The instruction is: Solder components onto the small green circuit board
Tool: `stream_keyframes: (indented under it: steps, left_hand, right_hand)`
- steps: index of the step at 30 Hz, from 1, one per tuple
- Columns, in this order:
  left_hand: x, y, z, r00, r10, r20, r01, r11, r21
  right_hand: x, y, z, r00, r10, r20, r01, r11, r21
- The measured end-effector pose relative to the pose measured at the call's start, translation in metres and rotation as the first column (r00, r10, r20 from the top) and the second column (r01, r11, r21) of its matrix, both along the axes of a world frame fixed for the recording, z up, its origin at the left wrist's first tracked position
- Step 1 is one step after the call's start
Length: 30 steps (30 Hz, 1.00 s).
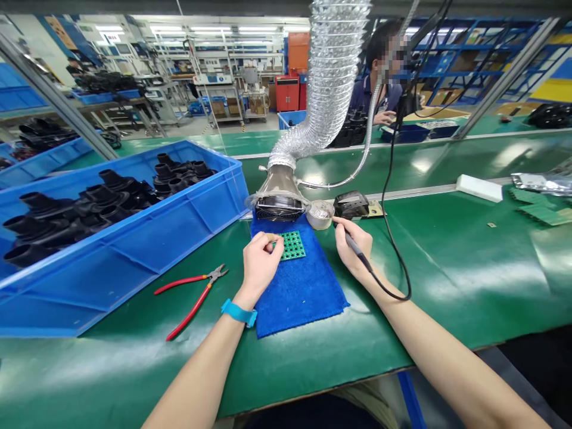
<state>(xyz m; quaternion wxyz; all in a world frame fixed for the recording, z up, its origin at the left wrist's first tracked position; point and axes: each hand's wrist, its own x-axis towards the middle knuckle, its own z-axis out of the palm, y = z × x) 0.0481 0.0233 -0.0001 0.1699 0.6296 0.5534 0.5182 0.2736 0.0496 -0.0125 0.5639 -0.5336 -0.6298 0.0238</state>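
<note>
A green perforated circuit board [292, 245] lies on a blue towel [300, 292]. My left hand [261, 265] rests at the board's left edge with its fingertips pinched together. Anything between them is hidden. My right hand [354, 244] grips a black soldering iron [355, 245] like a pen, its tip close to a round metal tin [320, 214] and to the right of the board. A teal wristband [239, 313] circles my left wrist.
Red-handled pliers [194, 298] lie left of the towel. A blue crate [111, 220] holds several black rubber parts. A fume extractor hood [279, 193] with a silver duct hangs above the towel, beside an iron stand [351, 205]. A co-worker [379, 77] sits across the green bench.
</note>
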Motion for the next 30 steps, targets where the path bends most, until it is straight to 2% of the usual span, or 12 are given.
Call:
stream_keyframes:
  steps: [3, 5, 7, 23, 30]
  left_hand:
    - [0.001, 0.000, -0.001, 1.000, -0.016, -0.005, 0.016, 1.000, -0.016]
    - [0.001, -0.001, -0.002, 1.000, -0.029, -0.004, 0.029, 0.999, -0.017]
    - [0.002, -0.001, -0.003, 0.999, -0.036, -0.005, 0.036, 0.999, -0.012]
    - [0.005, -0.001, -0.006, 0.997, -0.060, -0.050, 0.060, 0.998, -0.013]
    - [0.007, -0.002, -0.008, 0.978, -0.067, -0.198, 0.072, 0.997, 0.015]
  right_hand:
    - [-0.006, -0.018, 0.004, 0.990, 0.130, -0.060, -0.130, 0.991, 0.010]
    - [-0.011, -0.031, 0.006, 0.962, 0.261, -0.077, -0.263, 0.965, -0.008]
    - [-0.015, -0.040, 0.007, 0.941, 0.325, -0.096, -0.328, 0.945, -0.015]
    - [-0.024, -0.041, 0.001, 0.911, 0.390, -0.135, -0.402, 0.912, -0.079]
    - [-0.023, -0.041, 0.001, 0.912, 0.397, -0.109, -0.405, 0.912, -0.070]
